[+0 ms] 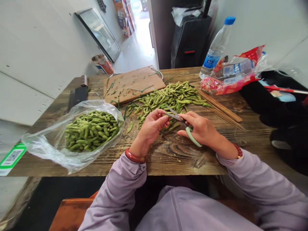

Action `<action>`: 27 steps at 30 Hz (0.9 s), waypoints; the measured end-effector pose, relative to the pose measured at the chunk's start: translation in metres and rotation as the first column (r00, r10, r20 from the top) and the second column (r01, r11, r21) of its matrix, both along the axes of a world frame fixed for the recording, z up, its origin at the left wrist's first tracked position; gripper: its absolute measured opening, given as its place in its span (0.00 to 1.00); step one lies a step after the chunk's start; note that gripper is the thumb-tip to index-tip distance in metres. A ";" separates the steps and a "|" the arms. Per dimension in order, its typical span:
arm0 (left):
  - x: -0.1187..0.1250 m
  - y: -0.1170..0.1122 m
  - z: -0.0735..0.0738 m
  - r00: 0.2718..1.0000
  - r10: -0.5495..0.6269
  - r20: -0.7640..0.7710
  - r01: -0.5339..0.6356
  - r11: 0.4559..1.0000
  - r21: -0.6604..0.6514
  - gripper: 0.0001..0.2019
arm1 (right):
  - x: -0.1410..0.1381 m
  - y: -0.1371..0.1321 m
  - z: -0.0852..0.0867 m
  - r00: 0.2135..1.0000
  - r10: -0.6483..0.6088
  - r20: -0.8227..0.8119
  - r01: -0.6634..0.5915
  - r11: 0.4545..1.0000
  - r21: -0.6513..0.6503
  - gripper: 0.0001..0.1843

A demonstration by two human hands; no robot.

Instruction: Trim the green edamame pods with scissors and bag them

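Note:
My right hand [201, 128] grips a pair of scissors [192, 137] with pale green handles; the blades are spread and point left toward my other hand. My left hand [154, 125] is closed in a pinch at the blades, and what its fingertips hold is mostly hidden. Just beyond both hands lies a loose pile of green edamame pods [168, 96] on the wooden table [173, 157]. To the left, a clear plastic bag [50, 150] lies open with many edamame pods [92, 131] in it.
Behind the pile is a wooden cutting board [134, 84] with green scraps. A cleaver [80, 93] lies at the left. Bamboo skewers [221, 107] rest right of the pods. A water bottle [214, 51] and a red plastic package [235, 73] stand at the back right, near black items [276, 102].

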State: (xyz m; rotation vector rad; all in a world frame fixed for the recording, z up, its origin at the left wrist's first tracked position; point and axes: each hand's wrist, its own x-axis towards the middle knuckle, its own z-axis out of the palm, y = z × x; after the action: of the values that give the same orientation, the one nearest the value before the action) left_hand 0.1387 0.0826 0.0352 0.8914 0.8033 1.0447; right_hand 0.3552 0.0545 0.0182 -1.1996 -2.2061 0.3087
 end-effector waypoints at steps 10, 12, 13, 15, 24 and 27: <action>0.003 -0.001 0.003 0.997 -0.034 -0.076 0.035 0.999 0.024 0.16 | 0.000 0.000 0.001 1.000 0.020 -0.013 -0.019 0.997 0.076 0.24; 0.003 -0.001 0.003 0.996 -0.027 -0.085 0.029 0.999 0.019 0.17 | 0.001 0.000 0.002 1.000 0.007 0.016 -0.008 0.996 0.085 0.24; 0.003 0.000 0.003 0.996 -0.019 -0.092 0.022 0.999 0.024 0.16 | 0.001 -0.001 0.002 0.999 -0.001 0.032 -0.002 0.996 0.085 0.23; 0.002 0.000 0.002 0.994 0.001 -0.112 0.004 0.999 0.045 0.16 | 0.001 -0.001 0.001 0.998 -0.008 0.060 0.003 0.997 0.073 0.23; 0.000 0.004 0.002 0.985 0.147 -0.094 -0.143 0.989 0.042 0.10 | 0.005 0.003 0.002 0.995 -0.083 0.056 0.081 0.996 0.042 0.21; -0.001 0.008 -0.001 0.970 0.128 -0.209 -0.111 0.990 0.092 0.05 | 0.006 0.004 0.005 0.992 -0.126 0.017 0.125 0.990 0.067 0.21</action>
State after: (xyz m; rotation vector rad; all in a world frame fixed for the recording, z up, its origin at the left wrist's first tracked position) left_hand 0.1373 0.0910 0.0342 1.0464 1.0115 1.1041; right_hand 0.3616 0.0583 0.0234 -1.3045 -2.1300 0.1717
